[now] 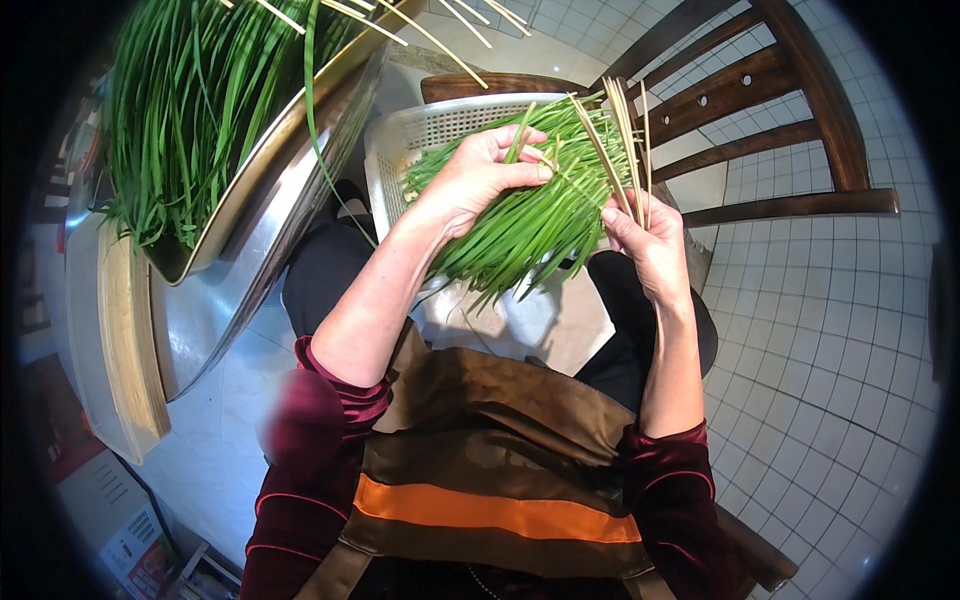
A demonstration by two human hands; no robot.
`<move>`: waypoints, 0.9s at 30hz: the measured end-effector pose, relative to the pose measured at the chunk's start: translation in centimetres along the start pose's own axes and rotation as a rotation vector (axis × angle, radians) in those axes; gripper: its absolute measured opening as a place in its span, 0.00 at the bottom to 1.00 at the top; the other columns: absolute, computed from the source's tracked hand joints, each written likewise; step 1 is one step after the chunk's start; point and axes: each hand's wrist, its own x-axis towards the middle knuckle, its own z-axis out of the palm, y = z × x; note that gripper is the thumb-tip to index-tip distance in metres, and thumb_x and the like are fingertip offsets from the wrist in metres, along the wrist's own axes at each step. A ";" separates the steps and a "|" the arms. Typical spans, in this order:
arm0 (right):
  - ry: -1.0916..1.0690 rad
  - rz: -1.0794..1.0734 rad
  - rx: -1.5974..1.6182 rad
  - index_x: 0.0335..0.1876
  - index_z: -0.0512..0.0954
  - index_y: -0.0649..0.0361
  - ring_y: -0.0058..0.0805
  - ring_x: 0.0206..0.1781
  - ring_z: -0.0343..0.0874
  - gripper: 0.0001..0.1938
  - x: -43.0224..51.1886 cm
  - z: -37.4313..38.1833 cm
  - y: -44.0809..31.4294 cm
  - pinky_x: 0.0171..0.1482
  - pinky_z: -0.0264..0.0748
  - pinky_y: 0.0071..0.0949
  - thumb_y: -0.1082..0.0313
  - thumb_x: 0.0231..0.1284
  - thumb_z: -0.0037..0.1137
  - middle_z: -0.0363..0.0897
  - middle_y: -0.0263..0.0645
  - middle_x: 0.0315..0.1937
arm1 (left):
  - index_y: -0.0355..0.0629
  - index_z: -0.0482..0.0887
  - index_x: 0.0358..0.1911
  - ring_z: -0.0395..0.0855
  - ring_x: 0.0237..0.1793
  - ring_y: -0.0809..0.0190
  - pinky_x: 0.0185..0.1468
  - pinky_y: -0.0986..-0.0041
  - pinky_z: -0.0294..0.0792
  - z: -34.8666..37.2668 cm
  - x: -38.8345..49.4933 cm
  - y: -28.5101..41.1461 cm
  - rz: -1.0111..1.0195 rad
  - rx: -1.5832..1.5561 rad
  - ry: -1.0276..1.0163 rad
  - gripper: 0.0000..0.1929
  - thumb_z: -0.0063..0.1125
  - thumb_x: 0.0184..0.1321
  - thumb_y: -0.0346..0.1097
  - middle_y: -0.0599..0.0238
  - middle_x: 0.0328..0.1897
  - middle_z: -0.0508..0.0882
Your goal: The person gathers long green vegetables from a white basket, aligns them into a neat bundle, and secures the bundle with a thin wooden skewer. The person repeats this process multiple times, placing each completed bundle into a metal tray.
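Note:
Garlic chives [525, 225] lie heaped in and over the front of a white plastic basket [435, 120]. Above the heap, my left hand [487, 169] pinches a few chive stems [520, 135] between thumb and fingers. Several thin bamboo skewers [621, 127] stand up from my right hand [649, 232], gripped between thumb and fingers at the heap's right side. Their lower ends are hidden in that hand.
At upper left, a metal tray [259, 161] holds long chives [195, 112], with skewer ends [431, 41] jutting past its rim. A clear container of wooden sticks [131, 322] sits below it. A dark wooden chair [765, 112] stands at upper right on tiled floor [810, 330].

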 end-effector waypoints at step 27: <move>0.032 -0.031 -0.033 0.34 0.77 0.61 0.12 0.22 0.65 0.06 0.1 -0.2 -0.1 0.26 0.60 0.14 0.68 0.60 0.60 0.70 0.25 0.21 | 0.37 0.63 0.62 0.83 0.42 0.60 0.49 0.73 0.77 -2.1 0.5 1.5 0.138 -0.226 0.012 0.31 0.60 0.54 0.19 0.55 0.46 0.81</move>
